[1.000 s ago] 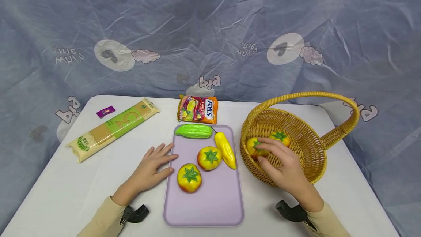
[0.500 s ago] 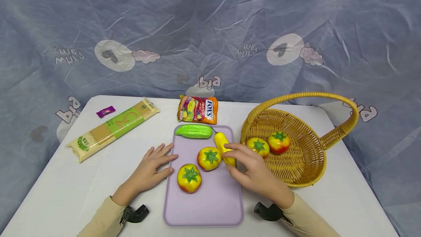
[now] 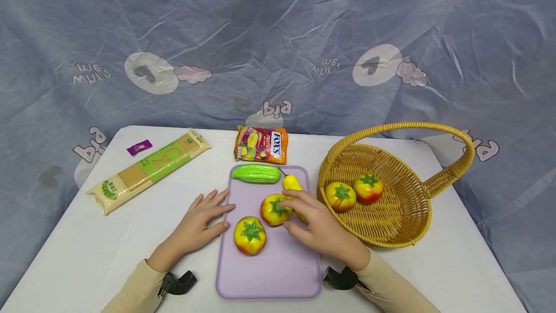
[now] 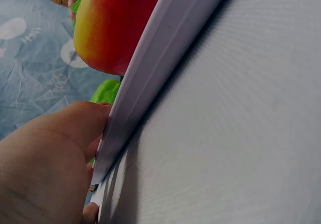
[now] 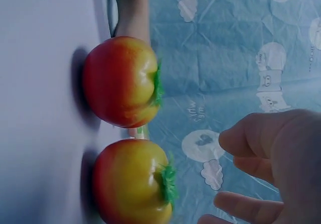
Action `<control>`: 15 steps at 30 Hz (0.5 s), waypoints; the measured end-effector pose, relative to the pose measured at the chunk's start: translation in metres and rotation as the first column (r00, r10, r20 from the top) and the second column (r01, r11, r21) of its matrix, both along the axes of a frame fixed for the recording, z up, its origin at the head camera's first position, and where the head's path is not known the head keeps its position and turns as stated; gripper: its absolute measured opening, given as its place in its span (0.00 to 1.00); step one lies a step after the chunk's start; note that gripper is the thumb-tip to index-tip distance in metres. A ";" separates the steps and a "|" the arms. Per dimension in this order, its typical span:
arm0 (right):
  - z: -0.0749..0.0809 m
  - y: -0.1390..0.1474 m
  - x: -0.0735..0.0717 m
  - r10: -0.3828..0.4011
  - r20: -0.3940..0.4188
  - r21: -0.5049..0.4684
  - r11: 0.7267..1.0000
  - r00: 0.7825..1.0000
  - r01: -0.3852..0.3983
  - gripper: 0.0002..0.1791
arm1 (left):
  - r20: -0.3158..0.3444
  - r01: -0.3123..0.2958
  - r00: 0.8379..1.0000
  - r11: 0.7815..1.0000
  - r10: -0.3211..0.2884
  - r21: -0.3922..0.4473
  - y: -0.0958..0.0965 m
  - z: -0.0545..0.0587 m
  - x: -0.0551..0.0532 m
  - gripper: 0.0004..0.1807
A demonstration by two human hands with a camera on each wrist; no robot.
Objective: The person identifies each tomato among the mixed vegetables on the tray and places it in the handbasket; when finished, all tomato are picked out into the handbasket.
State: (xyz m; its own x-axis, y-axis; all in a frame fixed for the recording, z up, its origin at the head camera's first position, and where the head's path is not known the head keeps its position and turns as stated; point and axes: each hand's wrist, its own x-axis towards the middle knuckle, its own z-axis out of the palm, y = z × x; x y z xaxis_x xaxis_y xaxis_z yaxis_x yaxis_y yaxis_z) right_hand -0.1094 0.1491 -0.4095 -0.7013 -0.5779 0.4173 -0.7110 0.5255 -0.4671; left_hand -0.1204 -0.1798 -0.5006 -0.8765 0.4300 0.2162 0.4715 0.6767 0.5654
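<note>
1. Wicker basket (image 3: 382, 156): on the table at the right, handle raised. It contains two imitation tomatoes (image 3: 340, 197), side by side.
2. Lilac tray (image 3: 269, 279): flat on the table, left of the basket.
3. Right hand (image 3: 319, 228): above the tray's right side. Thumb and fingers parted and loosely bent; nothing held. The right wrist view shows a gap between the fingers and the fruit.
4. Left hand (image 3: 201, 223): at the tray's left edge, fingers spread and nearly straight, thumb against the rim. No object gripped.
5. Rear tomato (image 3: 270, 210): on the tray, calyx up, beneath and just left of the right fingertips; the index finger overlaps its leaves in the head view. Judged light, rigid and somewhat slippery from its gloss; low risk of breakage. Recommended hold: thumb and fingers on opposite sides at the widest girth, clear of the leaves.
6. Front tomato (image 3: 250, 243): on the tray, nearer the person and left of the rear one; likely to handle alike.
7. Yellow pepper (image 3: 292, 182): just right of the rear tomato, partly covered by the right hand. Contact with the tomato cannot be determined; finger room there appears limited.
</note>
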 end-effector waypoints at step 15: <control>-0.007 -0.002 -0.002 -0.014 0.048 0.006 1.000 0.999 0.013 0.21 | 0.005 -0.004 1.000 1.000 0.004 -0.003 -0.001 -0.001 0.000 0.24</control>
State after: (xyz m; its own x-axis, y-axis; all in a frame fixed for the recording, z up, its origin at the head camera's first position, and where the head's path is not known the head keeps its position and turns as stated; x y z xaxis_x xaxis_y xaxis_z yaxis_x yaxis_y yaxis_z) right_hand -0.1119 0.1471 -0.4162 -0.7282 -0.5704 0.3799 -0.6807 0.5375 -0.4977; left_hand -0.1207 -0.1806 -0.5016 -0.8794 0.4268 0.2109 0.4659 0.6804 0.5657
